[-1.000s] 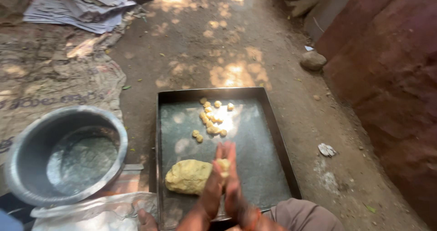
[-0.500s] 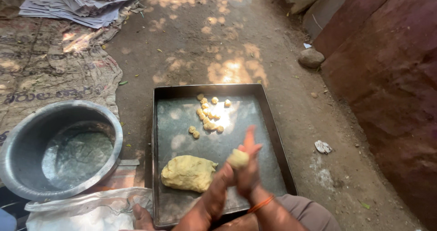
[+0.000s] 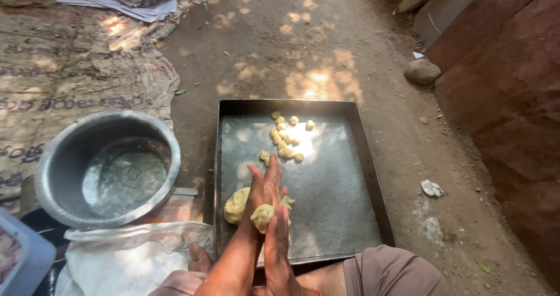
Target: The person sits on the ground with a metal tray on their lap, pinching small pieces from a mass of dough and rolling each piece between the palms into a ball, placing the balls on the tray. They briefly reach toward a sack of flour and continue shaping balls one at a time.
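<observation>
We've got a small dough piece (image 3: 262, 216) pressed btwn both palms, lower centre of frame, above the metal tray (image 3: 332, 214). Left hand (image 3: 263, 186) and right hand (image 3: 277, 246) lie flat against it, fingers straight, not clenched. Pale yellow, lumpy, w/ a matte surface. Looks soft, light, prob a bit sticky; best cupped gently in the palms, not pinched.

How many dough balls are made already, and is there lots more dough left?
About a dozen small dough balls already sit at the far end of the metal tray. One piece of dough is between the left hand and right hand. A big dough lump remains unrolled.
</observation>
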{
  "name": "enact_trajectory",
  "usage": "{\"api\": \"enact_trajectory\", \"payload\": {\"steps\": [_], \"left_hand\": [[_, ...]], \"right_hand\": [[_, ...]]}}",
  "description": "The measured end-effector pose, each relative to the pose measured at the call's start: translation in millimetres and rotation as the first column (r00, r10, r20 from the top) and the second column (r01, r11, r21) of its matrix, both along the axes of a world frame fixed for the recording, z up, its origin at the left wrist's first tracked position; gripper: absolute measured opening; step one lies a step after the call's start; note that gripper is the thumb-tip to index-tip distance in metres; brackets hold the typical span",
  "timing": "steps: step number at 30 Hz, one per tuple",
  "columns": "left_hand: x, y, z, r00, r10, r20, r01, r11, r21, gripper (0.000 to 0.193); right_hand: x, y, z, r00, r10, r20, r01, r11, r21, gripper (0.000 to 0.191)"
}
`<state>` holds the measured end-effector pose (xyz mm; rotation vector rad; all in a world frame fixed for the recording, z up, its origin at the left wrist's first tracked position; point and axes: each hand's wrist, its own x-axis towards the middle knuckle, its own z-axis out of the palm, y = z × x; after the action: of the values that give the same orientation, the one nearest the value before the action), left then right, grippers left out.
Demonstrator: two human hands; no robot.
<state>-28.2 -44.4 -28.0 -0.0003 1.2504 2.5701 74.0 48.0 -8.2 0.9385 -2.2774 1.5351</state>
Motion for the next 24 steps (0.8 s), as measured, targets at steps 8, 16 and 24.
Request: {"api": "enact_trajectory", "payload": {"steps": [8,16,24], "left_hand": [[34.5,40.0,36.5,0.931,-0.237,-0.276,0.212,0.97,-0.117,0.113],[48.9,45.6,55.1,0.905,-0.344,-0.25,0.247,0.904,-0.35,0.114],[23.2,37.0,21.0,0.984,0.039,-0.175,-0.076,0.975,-0.208,0.119]], "right_hand": [[-77.6,77.0,4.9,0.685,0.2,0.701,0.336,0.767,-0.547,0.092],[-121.3,99.1,9.0,0.862,-0.397,0.315,0.474,0.852,-0.221,0.091],[-51.7,41.5,38.1,0.988,0.093,-0.122,-0.106,0.989,-0.101,0.09]]}}
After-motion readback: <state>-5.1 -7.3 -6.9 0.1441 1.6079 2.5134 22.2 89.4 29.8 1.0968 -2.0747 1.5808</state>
